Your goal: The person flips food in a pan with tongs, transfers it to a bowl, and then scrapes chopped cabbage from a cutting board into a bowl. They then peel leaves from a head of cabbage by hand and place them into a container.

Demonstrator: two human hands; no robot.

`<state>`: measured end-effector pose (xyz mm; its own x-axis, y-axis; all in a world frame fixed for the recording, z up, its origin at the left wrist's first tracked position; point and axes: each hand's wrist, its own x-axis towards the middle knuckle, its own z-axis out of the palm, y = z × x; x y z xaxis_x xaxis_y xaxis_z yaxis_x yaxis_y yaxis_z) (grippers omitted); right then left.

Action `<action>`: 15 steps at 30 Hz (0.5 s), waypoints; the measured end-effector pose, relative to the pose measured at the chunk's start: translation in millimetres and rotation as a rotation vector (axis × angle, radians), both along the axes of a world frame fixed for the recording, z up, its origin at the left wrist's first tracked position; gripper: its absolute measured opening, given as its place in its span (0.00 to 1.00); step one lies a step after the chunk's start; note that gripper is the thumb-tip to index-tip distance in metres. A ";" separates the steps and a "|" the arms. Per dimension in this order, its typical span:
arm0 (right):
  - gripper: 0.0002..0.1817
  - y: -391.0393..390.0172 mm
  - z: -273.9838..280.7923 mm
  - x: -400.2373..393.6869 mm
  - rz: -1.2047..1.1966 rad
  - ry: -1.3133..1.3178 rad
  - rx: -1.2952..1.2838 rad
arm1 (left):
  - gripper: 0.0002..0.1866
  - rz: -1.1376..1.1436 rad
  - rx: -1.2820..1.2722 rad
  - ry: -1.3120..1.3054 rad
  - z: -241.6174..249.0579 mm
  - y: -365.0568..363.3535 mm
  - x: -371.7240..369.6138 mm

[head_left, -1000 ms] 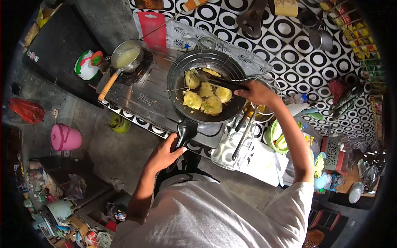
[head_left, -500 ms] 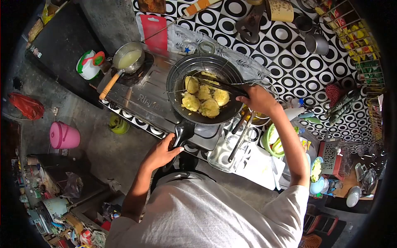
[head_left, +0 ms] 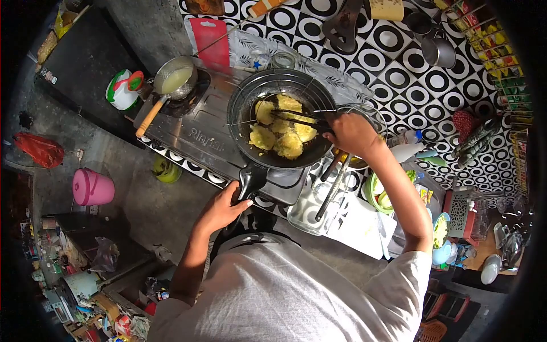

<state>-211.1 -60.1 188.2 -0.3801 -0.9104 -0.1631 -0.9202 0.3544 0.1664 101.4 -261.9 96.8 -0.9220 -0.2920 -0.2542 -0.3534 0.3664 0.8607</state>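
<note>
Holding the black wok by its near handle with the left hand wrapped round it; gripping dark tongs in the closed right hand, over the wok's right rim, above yellow fritters inside. Open for moving leftward across the bare stove, up to its near edge. Crowded on the near right by a glass tray and white board, on the far left by a saucepan.

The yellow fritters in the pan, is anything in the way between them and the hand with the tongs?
Nothing visible blocks it. The dark tongs in the right hand reach over the pan to the yellow fritters. A thin wire shows beside the tongs, but doesn't seem to block them.
</note>
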 end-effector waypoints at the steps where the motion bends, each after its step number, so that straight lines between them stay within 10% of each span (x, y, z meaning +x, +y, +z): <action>1: 0.21 -0.9 3.4 2.0 -0.003 0.002 -0.025 | 0.21 0.003 -0.006 0.005 -0.2 0.2 -0.2; 15: 0.10 -9.9 20.1 17.9 0.080 0.072 -0.034 | 0.22 0.028 -0.001 0.042 0.3 3.1 -1.2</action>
<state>-193.3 -70.1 208.3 -0.3157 -0.9428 -0.1071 -0.9319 0.2868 0.2221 100.2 -258.8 97.0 -0.9233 -0.3182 -0.2150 -0.3271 0.3581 0.8745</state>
